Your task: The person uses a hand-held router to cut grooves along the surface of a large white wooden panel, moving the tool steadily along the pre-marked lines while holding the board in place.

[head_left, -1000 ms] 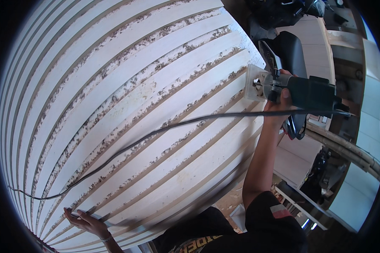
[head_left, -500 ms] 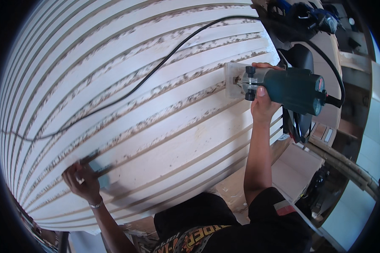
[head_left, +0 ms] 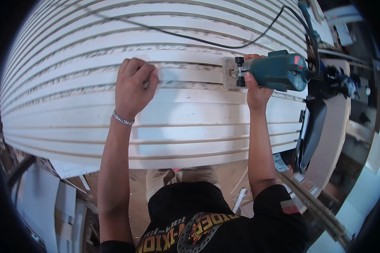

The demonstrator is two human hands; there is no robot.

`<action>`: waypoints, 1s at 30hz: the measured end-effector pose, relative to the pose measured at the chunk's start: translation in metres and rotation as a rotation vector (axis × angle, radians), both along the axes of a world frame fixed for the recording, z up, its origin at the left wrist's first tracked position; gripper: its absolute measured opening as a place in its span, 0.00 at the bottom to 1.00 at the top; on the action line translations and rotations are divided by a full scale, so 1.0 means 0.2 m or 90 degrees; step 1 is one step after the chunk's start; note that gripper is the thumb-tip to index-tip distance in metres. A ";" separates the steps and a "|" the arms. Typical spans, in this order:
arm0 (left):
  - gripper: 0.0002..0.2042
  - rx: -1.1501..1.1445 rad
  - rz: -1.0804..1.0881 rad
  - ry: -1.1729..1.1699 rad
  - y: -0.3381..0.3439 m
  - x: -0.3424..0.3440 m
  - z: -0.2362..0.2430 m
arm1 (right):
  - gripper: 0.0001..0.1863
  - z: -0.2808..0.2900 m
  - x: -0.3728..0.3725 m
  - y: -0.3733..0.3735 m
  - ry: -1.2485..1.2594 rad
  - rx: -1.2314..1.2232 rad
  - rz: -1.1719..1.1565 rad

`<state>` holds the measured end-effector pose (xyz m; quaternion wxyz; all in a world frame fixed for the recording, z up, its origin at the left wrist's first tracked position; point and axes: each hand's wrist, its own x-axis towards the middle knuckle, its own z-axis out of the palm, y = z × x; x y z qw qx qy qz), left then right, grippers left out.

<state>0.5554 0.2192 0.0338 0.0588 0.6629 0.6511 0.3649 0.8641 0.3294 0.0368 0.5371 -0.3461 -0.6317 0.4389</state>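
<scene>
My right hand (head_left: 258, 90) grips a dark green trim router (head_left: 278, 71) around its lower body, thumb on the near side. The router lies on its side, motor end to the right. Its clear base (head_left: 229, 74) and black knobs are at the left, over the grooved white panel (head_left: 198, 111). My left hand (head_left: 135, 86) is closed over the panel, left of the router. Its curled fingers hide whatever they may hold. Brown, rough-edged grooves run across the panel, with dark flecks of debris along several.
A black power cord (head_left: 223, 45) loops across the panel's far part and up to the router. Beyond the right edge are a black seat-like shape (head_left: 316, 122) and long poles (head_left: 321, 211). Boards (head_left: 40, 198) stand at the lower left.
My view has turned, so the grooves now run nearly level. My left hand has come up and right across the panel, closer to the router. My right hand still holds the router.
</scene>
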 end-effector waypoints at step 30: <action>0.40 -0.161 0.585 -0.037 -1.44 -1.23 -0.12 | 0.23 -0.05 -2.91 -0.66 -0.014 0.003 0.354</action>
